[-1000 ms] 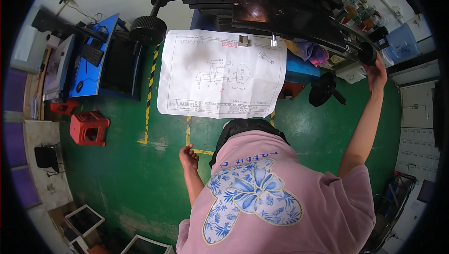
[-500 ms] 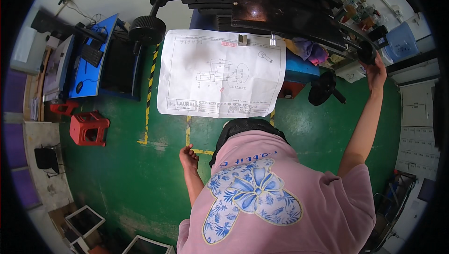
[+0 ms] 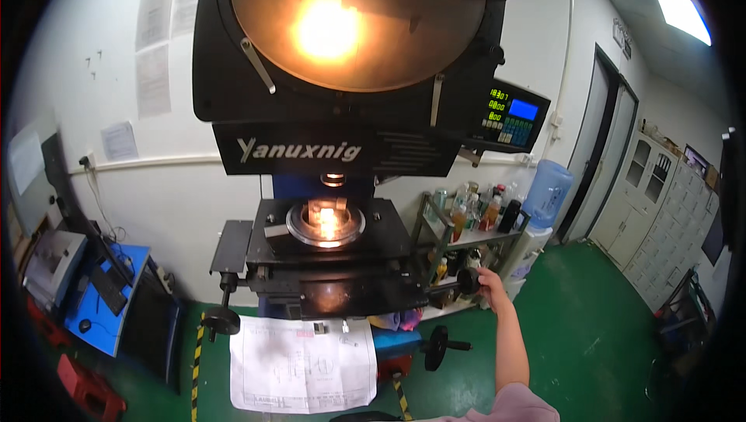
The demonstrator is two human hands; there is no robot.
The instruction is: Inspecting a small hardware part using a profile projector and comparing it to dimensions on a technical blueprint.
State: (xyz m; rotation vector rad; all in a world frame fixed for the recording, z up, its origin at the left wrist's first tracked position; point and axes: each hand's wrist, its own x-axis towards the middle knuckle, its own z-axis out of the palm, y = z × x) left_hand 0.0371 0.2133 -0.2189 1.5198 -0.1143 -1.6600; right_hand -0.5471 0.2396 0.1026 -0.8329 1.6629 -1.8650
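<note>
My right hand (image 3: 490, 288) at the end of an outstretched forearm (image 3: 510, 344), fingers curled around the black knob (image 3: 468, 280).

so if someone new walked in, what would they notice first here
Probably the glaring bright spot on the round screen atop the big black machine. Below it, a round stage glows orange-white. To the lower right, the right hand has its fingers on a black knob.
</note>
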